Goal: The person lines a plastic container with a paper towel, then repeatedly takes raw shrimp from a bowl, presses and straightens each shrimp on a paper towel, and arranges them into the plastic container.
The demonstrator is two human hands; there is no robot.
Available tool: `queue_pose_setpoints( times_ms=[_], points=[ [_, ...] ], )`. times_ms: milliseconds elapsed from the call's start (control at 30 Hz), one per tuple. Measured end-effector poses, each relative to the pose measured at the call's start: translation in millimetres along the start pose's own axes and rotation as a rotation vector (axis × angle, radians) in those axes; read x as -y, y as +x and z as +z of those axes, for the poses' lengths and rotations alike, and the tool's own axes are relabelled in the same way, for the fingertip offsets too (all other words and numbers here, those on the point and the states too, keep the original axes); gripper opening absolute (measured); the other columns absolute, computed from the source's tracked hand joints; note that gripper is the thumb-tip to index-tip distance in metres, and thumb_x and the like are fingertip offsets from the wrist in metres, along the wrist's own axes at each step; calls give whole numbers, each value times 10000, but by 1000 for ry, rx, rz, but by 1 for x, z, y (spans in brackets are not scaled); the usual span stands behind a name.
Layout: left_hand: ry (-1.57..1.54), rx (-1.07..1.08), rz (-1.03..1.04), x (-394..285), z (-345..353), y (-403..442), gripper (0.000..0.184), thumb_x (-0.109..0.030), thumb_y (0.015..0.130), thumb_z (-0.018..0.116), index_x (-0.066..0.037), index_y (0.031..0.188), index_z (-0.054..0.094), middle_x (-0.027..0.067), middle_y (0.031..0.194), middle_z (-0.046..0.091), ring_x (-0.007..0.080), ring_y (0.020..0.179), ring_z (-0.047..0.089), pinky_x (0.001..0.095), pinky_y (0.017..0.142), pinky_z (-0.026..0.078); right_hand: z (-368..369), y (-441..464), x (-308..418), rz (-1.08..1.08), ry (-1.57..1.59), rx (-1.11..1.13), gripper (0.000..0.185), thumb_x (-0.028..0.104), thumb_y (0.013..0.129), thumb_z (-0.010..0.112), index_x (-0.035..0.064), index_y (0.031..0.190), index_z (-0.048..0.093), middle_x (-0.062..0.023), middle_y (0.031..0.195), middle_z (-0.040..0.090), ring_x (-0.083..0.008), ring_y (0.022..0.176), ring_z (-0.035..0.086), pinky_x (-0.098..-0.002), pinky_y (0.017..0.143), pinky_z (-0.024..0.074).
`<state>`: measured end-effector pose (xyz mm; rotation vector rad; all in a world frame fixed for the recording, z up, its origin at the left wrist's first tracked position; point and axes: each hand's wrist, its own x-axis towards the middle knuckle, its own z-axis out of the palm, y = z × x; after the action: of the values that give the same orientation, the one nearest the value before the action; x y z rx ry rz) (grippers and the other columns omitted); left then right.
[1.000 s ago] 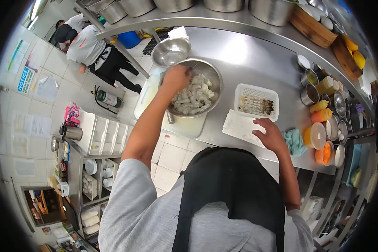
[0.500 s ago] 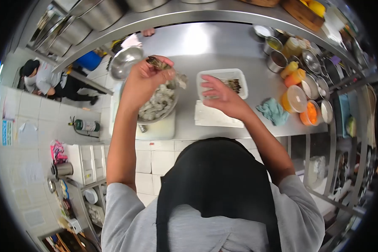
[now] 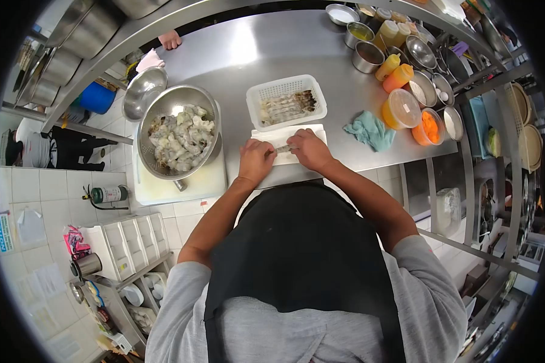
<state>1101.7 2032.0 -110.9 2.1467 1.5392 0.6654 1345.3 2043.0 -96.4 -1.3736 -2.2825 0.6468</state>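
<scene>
Both my hands rest at a white rectangular board or towel by the table's front edge. My left hand pinches one end of a small greyish shrimp. My right hand grips the shrimp's other end, so it lies stretched between the fingers; they partly cover it. Just behind the board, a white perforated basket contains shrimp lined up in a row, dark tails to the right. To the left, a metal colander holds a heap of pale shrimp.
The colander stands on a white cutting board. Behind it is an empty steel bowl. A teal cloth lies to the right, near sauce bottles and tubs. Another person's hand touches the far table edge.
My left hand has come from above the colander, where it held a shrimp, down to the white board. The right hand has moved from over the basket onto the shrimp. The view has shifted.
</scene>
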Motion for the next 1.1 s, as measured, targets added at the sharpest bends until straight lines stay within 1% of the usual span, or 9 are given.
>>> queue_pose_setpoints(
  times_ms=[67,167,267,333,433,533,767,967,1100],
  points=[
    [54,-6,30,-7,-2,0,233,-235,828,884,-129,1026,823,47,1040,754,294,1157,635,493,982,445,1,-2,-3,13,4,-29,278,142,916,758,67,1184,753,-140,1110,700,-371,1164,635,-467,1031,534],
    [5,-103,142,-22,7,7,251,-258,849,874,-135,1064,836,37,1054,742,286,1180,621,484,981,453,-3,-7,-5,70,70,-33,236,143,919,747,56,1139,758,-142,1100,702,-369,1154,634,-462,1035,531],
    [37,25,150,-18,19,16,272,-259,868,859,-142,1112,841,34,1051,743,285,1162,626,486,986,452,-5,-7,-14,71,88,-15,192,137,923,736,56,1095,764,-139,1093,704,-370,1129,645,-471,1021,537],
    [1,9,147,-18,22,16,242,-239,874,854,-140,1094,844,34,1041,745,289,1147,630,482,982,456,-7,-7,-13,71,93,-14,167,130,928,724,58,1072,767,-136,1089,705,-373,1101,660,-483,994,549],
    [-88,-23,149,-26,23,18,195,-205,875,851,-133,1057,846,43,1020,750,303,1111,644,478,963,467,-5,-9,-12,163,176,-38,135,126,926,719,60,1040,749,-133,1066,691,-379,1050,680,-501,929,567],
    [-122,-7,157,-30,32,22,151,-156,861,848,-115,1007,840,64,980,747,329,1049,659,479,920,491,-5,-14,-11,90,138,-56,101,104,917,706,64,1007,729,-135,1045,671,-378,1021,686,-495,885,580],
    [-152,56,239,-34,43,37,81,-84,818,827,-61,892,806,135,870,675,388,916,635,504,836,524,-11,-11,-17,5,-65,62,101,50,894,670,78,978,718,-129,1039,641,-360,1021,685,-486,864,590],
    [-122,139,234,-35,39,44,71,-89,824,829,-48,873,797,149,866,668,393,919,634,516,829,528,-18,-8,-22,-28,-93,147,109,56,894,663,91,977,724,-129,1033,635,-356,1036,686,-487,868,588],
    [-105,179,190,-37,32,43,119,-123,848,843,-60,948,830,146,916,702,387,969,656,504,874,538,-24,-7,-26,-38,-96,193,132,86,913,678,100,1034,729,-123,1056,649,-356,1054,687,-484,894,583]
  ],
)
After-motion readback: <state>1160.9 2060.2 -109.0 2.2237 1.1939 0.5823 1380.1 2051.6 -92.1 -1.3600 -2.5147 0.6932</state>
